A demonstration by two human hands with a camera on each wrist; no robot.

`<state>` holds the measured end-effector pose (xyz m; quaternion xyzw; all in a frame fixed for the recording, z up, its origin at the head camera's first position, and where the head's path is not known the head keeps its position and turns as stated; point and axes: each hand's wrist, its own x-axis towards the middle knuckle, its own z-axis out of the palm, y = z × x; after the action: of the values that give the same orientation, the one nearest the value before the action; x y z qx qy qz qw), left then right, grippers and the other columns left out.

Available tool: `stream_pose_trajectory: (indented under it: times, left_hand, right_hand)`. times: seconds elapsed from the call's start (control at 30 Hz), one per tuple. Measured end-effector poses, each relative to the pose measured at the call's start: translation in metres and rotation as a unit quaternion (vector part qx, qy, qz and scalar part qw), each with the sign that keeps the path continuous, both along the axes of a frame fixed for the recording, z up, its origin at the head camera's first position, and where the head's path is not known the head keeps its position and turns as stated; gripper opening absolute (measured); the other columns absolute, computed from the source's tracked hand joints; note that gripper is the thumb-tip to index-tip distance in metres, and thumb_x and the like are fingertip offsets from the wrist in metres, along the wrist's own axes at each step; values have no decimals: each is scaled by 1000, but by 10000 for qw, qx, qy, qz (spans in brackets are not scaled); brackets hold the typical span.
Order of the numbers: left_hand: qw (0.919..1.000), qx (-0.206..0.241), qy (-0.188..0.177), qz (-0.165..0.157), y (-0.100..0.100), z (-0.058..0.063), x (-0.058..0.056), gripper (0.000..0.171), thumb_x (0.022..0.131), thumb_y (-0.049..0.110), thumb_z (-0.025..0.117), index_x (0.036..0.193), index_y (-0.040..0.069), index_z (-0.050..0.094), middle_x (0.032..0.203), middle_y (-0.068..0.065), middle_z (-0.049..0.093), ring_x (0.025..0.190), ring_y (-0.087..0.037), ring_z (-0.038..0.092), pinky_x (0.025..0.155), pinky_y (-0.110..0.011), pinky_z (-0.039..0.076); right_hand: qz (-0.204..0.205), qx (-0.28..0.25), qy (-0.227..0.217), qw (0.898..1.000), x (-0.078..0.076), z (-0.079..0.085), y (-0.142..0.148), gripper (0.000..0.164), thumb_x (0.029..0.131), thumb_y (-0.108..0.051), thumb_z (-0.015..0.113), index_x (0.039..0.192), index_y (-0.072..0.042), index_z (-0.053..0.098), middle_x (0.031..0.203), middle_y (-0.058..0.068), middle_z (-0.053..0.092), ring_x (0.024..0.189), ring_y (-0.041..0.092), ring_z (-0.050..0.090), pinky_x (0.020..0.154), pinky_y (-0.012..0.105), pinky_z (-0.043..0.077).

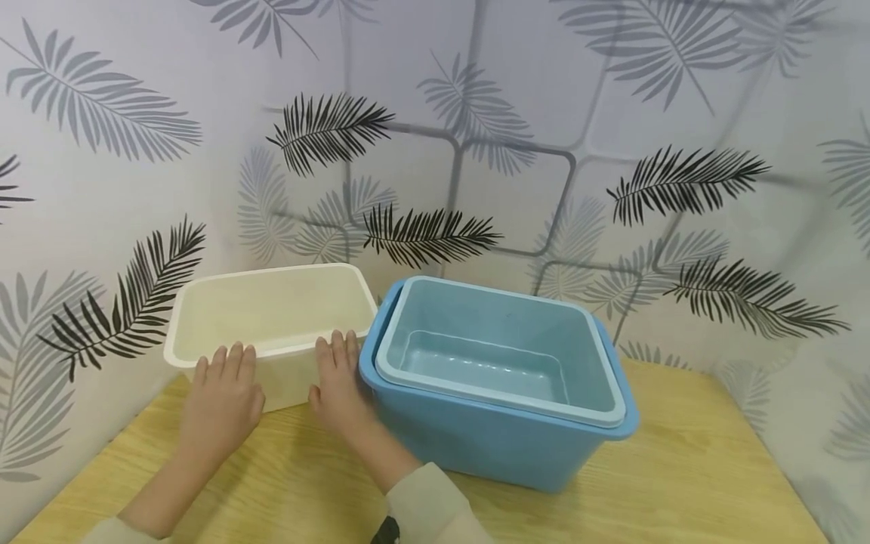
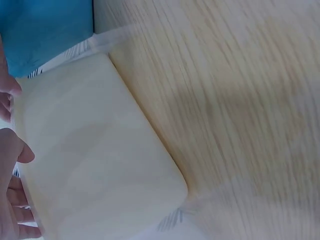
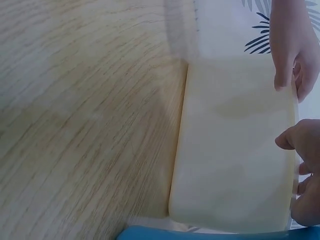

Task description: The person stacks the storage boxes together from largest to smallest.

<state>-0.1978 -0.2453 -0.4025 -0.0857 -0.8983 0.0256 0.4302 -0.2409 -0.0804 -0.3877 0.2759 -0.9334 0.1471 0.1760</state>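
A cream plastic storage bin point(image 1: 288, 374) stands upright with its opening facing up. My left hand point(image 1: 223, 400) grips its near rim toward the left end, fingers over the edge and thumb against the outer wall. Toward the right end, my right hand point(image 1: 340, 389) holds the same rim in a like way. The left wrist view shows the bin's plain front wall point(image 2: 100, 150) and my left hand point(image 2: 12, 190) along its rim. In the right wrist view, my right hand point(image 3: 307, 170) has its thumb on the wall's outer face.
Right of the cream bin, a light blue bin point(image 1: 489, 370) sits nested inside a darker blue bin point(image 1: 476, 442). Both rest on the wood-grain table point(image 1: 700, 468). Behind the table are walls point(image 1: 421, 189) patterned with feathery leaves.
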Motion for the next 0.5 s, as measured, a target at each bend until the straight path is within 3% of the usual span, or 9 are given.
stream_pose_trajectory:
  times: [0.2, 0.37, 0.5]
  left_hand:
    - [9996, 57, 83, -263, -12, -1, 2, 44, 71, 9, 53, 109, -12, 58, 105, -30, 63, 98, -46, 58, 87, -58, 44]
    - [9988, 161, 56, -454, -19, 1, 6, 43, 71, 9, 54, 108, -11, 59, 105, -29, 63, 97, -45, 58, 88, -58, 44]
    - [9977, 325, 25, -594, -23, 1, 7, 41, 72, 8, 52, 107, -12, 59, 103, -29, 63, 96, -45, 58, 88, -59, 43]
  right_hand:
    - [-154, 852, 743, 9935, 5, 0, -1, 59, 86, -29, 63, 136, -8, 40, 140, 12, 42, 134, 33, 34, 112, 41, 27]
    - [-150, 1106, 1606, 9807, 9, -2, 0, 57, 82, -34, 66, 130, -10, 46, 129, 9, 49, 125, 30, 41, 106, 41, 32]
    - [-166, 1111, 2056, 9722, 11, -4, 0, 56, 78, -37, 68, 125, -11, 51, 121, 6, 52, 119, 26, 46, 103, 38, 36]
